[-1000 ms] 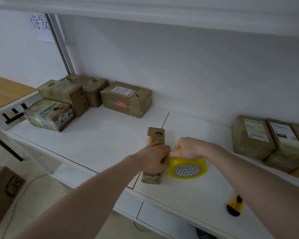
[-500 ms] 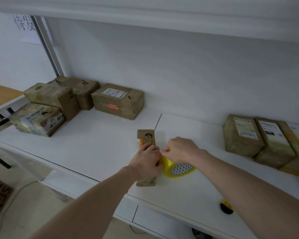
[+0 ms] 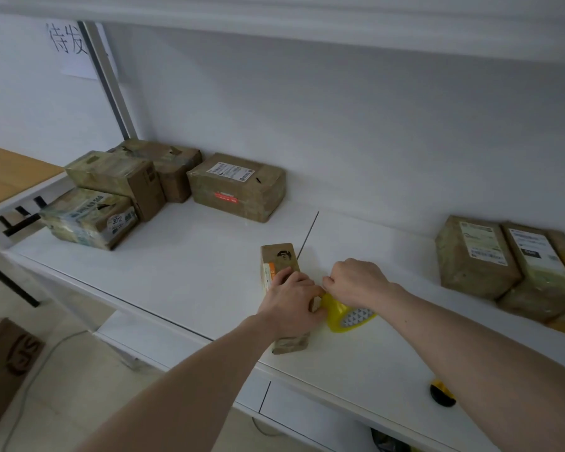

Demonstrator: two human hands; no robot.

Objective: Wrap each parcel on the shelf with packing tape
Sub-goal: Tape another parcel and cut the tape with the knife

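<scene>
A narrow brown parcel [image 3: 279,261] lies lengthwise near the front of the white shelf [image 3: 190,265]. My left hand [image 3: 291,301] grips its middle from above, fingers curled over the right side. A yellow roll of packing tape [image 3: 346,316] leans against the parcel's right side. My right hand [image 3: 356,282] is curled over the roll and seems to pinch the tape near its top; the fingertips are hidden. Several taped parcels [image 3: 111,190] sit at the back left, and more parcels [image 3: 509,265] stand at the right.
A yellow and black utility knife [image 3: 442,393] lies at the shelf's front edge, partly behind my right forearm. A cardboard box [image 3: 4,363] stands on the floor at lower left. A wooden tabletop [image 3: 4,171] adjoins the shelf on the left. An upper shelf hangs overhead.
Both hands have stayed on the parcel and roll. The roll has tipped, showing less of its patterned core. The camera view swung right, then back left.
</scene>
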